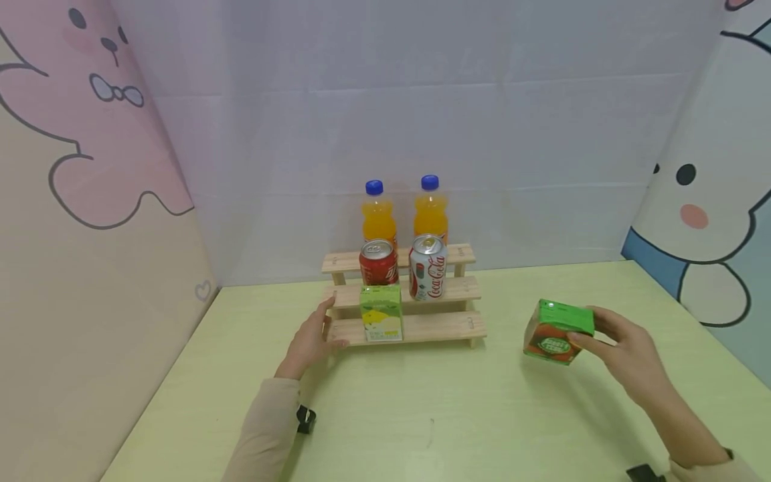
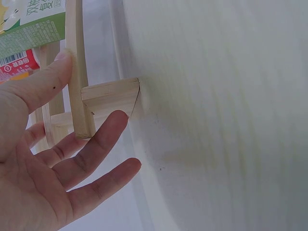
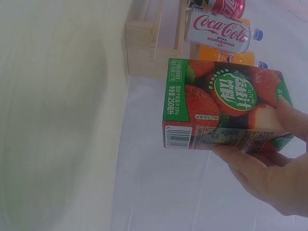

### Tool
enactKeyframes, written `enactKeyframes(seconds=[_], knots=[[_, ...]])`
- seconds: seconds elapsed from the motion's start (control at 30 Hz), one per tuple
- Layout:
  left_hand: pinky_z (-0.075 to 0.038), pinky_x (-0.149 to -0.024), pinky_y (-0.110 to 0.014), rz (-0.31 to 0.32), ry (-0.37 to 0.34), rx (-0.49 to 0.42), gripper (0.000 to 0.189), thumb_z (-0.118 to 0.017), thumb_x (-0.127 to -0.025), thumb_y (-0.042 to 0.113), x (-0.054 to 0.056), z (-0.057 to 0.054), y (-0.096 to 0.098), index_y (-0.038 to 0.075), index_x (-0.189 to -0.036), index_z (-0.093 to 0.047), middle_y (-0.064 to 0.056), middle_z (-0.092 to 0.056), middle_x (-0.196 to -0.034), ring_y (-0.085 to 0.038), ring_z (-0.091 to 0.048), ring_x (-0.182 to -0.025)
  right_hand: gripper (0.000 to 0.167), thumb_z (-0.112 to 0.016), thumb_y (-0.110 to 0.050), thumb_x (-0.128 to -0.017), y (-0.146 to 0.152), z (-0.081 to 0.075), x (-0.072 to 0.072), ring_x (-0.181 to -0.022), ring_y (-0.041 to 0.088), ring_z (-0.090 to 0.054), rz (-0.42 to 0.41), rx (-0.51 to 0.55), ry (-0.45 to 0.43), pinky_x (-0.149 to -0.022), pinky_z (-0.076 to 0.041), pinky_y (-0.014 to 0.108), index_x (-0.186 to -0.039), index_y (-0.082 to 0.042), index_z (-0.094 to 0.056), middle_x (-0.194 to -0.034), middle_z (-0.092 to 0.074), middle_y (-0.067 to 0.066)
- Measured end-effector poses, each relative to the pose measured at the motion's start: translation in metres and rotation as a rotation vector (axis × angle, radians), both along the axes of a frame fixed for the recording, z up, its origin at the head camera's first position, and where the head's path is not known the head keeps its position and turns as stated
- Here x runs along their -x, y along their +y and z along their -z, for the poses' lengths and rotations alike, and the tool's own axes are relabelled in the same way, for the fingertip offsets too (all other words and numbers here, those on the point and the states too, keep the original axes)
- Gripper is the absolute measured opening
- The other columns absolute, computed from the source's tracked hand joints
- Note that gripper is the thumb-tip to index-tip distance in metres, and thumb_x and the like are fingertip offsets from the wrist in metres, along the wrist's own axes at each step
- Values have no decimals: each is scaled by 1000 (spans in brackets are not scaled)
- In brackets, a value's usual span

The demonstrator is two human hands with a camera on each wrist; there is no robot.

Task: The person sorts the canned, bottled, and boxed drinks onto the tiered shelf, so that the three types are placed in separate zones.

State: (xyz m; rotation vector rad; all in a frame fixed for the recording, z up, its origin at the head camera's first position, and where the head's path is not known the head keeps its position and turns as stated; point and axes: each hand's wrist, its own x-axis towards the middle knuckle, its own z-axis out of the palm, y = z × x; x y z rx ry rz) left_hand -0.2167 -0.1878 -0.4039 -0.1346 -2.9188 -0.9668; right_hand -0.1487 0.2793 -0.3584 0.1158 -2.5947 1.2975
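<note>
My right hand [image 1: 629, 351] holds a green-topped lychee juice box [image 3: 224, 103] by one end, thumb on one side and fingers on the other. In the head view the box is tilted, over the table to the right of a three-tier wooden rack [image 1: 440, 326]. My left hand [image 1: 310, 341] is at the rack's left end. In the left wrist view its thumb [image 2: 48, 82] touches the lowest board, while the other fingers spread loosely around the board's end. A green and yellow drink box [image 1: 382, 314] stands on the lowest tier, left of the middle.
On the middle tier stand a red can [image 1: 379, 264] and a white and silver Coca-Cola can [image 1: 428, 268]. Behind them, two orange drink bottles [image 1: 378, 217] with blue caps occupy the top tier. A pale curtain [image 1: 289, 167] hangs behind the light yellow-green table [image 1: 385, 408].
</note>
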Motion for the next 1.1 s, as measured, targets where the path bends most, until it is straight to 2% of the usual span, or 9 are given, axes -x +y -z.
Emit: enactKeyframes(seconds=[0.07,0.17,0.27,0.43,0.6,0.83,1.1], knots=[[-41,-86,-50,4,6,4,90,-78,-71,17,0,1,0,11,-143,-25,-23,-50,-123,-36,-50,-106,49,-65,-22,-85,-4,-1,2,-91,-18,-37,-9,15,9,-66,-42,10,-124,4,-49,-110,-58,0],[-40,-87,-51,0,0,0,90,-78,-71,17,0,1,0,12,-143,-25,-22,-49,-124,-36,-50,-108,48,-66,-22,-85,-9,-3,4,-91,-18,-38,-19,28,19,-66,-42,11,-123,3,-50,-103,-54,-16],[-40,-88,-51,-4,-2,0,89,-78,-71,17,0,1,0,13,-143,-25,-22,-49,-124,-36,-49,-109,47,-66,-22,-85,-15,-4,6,-92,-17,-40,-34,39,31,-66,-43,12,-122,3,-51,-101,-52,-19],[-41,-87,-51,-6,-4,3,89,-78,-72,17,-1,0,0,13,-143,-25,-21,-50,-123,-35,-50,-108,46,-66,-21,-85,-24,-7,8,-93,-15,-42,-58,56,47,-68,-43,12,-121,3,-51,-101,-54,-16],[-42,-84,-50,-15,-7,16,89,-78,-71,18,-1,-1,1,13,-143,-25,-21,-51,-122,-34,-51,-106,46,-66,-21,-85,-34,-9,9,-93,-15,-42,-65,48,54,-68,-43,13,-122,2,-52,-104,-58,-8],[-44,-79,-48,-18,5,29,90,-79,-71,19,-2,-2,2,13,-143,-26,-20,-53,-119,-32,-53,-100,44,-65,-17,-85,-44,-12,14,-94,-14,-43,-85,70,59,-69,-43,13,-121,3,-52,-113,-58,18],[-43,-81,-49,-20,-1,19,89,-78,-71,18,-2,-2,2,15,-144,-25,-19,-53,-120,-33,-52,-102,44,-64,-17,-86,-56,-14,19,-95,-13,-43,-102,108,47,-71,-43,13,-123,3,-50,-117,-55,20]])
